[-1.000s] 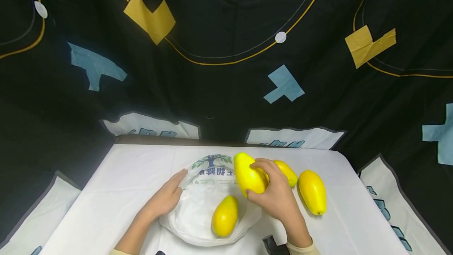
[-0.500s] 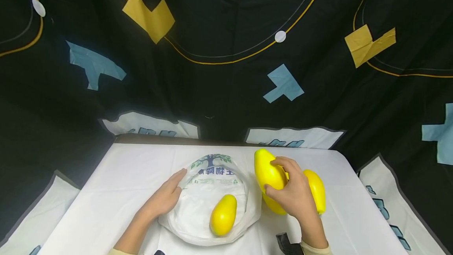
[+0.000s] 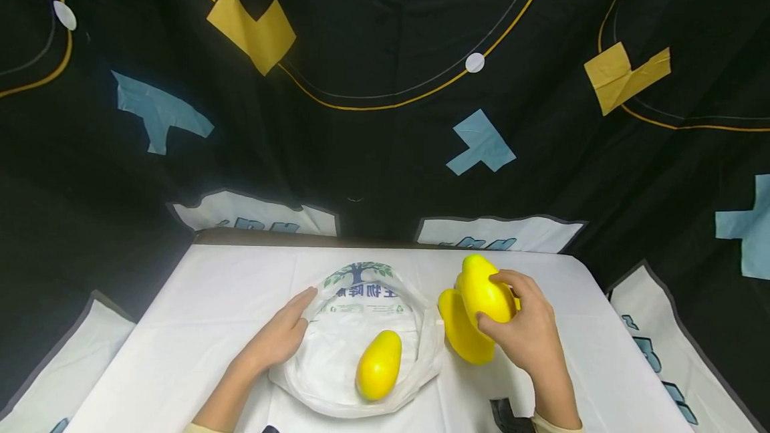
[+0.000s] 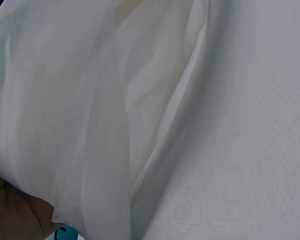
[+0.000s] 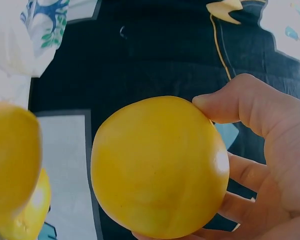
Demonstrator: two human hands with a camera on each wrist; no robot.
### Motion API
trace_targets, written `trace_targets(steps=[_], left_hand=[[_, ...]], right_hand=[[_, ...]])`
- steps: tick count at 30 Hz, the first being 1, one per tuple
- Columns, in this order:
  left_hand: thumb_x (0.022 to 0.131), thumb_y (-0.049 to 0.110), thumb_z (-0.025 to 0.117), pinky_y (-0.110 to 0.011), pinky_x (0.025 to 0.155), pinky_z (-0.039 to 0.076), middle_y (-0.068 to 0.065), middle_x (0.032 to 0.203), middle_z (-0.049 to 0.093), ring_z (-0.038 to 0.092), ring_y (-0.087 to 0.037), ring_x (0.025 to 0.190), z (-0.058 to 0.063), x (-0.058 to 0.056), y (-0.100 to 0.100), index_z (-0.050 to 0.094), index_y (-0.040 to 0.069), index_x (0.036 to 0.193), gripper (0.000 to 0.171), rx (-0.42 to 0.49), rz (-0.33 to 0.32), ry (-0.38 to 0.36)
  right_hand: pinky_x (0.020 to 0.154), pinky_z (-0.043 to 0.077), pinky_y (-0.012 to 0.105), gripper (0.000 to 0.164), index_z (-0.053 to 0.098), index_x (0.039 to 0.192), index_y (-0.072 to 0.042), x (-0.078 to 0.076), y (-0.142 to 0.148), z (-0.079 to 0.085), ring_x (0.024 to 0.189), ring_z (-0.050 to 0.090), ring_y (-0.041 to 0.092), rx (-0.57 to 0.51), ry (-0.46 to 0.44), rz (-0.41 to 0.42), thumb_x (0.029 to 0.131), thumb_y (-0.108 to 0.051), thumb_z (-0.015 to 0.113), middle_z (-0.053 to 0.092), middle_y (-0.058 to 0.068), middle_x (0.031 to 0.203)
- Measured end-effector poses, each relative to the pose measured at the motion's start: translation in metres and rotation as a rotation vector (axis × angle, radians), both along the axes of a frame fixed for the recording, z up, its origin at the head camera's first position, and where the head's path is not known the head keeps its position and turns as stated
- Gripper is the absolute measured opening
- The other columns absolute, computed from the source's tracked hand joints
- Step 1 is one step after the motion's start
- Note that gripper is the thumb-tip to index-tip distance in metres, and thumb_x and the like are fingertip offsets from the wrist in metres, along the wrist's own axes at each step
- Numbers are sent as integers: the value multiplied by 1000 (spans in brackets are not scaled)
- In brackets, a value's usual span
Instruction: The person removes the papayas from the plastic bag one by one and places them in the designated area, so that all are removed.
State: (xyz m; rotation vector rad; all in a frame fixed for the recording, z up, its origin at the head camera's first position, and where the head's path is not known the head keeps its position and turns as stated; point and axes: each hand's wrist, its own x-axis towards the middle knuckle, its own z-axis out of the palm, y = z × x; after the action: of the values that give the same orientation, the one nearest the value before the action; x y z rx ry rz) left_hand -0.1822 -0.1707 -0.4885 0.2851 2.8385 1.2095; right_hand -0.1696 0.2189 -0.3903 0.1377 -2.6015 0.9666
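My right hand (image 3: 526,329) holds a yellow papaya (image 3: 484,286) between thumb and fingers, tilted above the table right of the bag. In the right wrist view, the thumb lies against one side of this held papaya (image 5: 160,165). Another papaya (image 3: 462,336) lies below and left of it, just outside the bag; more yellow shows behind the held one. One papaya (image 3: 379,365) rests inside the thin white plastic bag (image 3: 428,353), whose mouth faces me. My left hand (image 3: 281,329), fingers nearly straight, rests against the bag's left side. Bag film (image 4: 85,120) covers its fingers in the left wrist view.
The white table (image 3: 198,333) reaches back to a black curtain (image 3: 373,159) with gold and blue patches. A black strap piece (image 3: 508,416) shows by the right wrist. Two more papayas stand at the left edge of the right wrist view, the nearer papaya (image 5: 10,165) largest.
My right hand has carried the papaya rightward from over the bag's right rim, uncovering the papaya beside the bag and covering the rightmost one. The left hand and bag stay nearly still.
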Motion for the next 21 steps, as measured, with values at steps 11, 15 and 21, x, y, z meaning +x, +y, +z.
trace_targets(steps=[11, 15, 21], left_hand=[[97, 3, 35, -53, 116, 17, -23, 155, 28, 24, -41, 142, -2, -1, 0, 30, -3, 150, 53, -3, 7, -5], [97, 3, 35, -52, 117, 17, -22, 155, 28, 24, -40, 143, -2, -1, 0, 30, -3, 150, 53, 0, 8, -11], [98, 3, 35, -52, 117, 17, -22, 155, 28, 24, -39, 143, -3, -1, 1, 30, -2, 151, 54, -1, 14, -17]], right_hand=[[85, 55, 56, 57, 60, 120, -10, 4, 23, 2, 105, 52, 33, 24, -10, -89, 68, -11, 83, 53, 11, 130], [88, 52, 58, 57, 59, 121, -9, 4, 31, 2, 107, 52, 36, 8, -23, -127, 68, -10, 82, 52, 13, 130], [93, 49, 60, 62, 57, 125, -7, 6, 40, 4, 113, 49, 41, -12, -92, -197, 69, -11, 81, 48, 17, 135]])
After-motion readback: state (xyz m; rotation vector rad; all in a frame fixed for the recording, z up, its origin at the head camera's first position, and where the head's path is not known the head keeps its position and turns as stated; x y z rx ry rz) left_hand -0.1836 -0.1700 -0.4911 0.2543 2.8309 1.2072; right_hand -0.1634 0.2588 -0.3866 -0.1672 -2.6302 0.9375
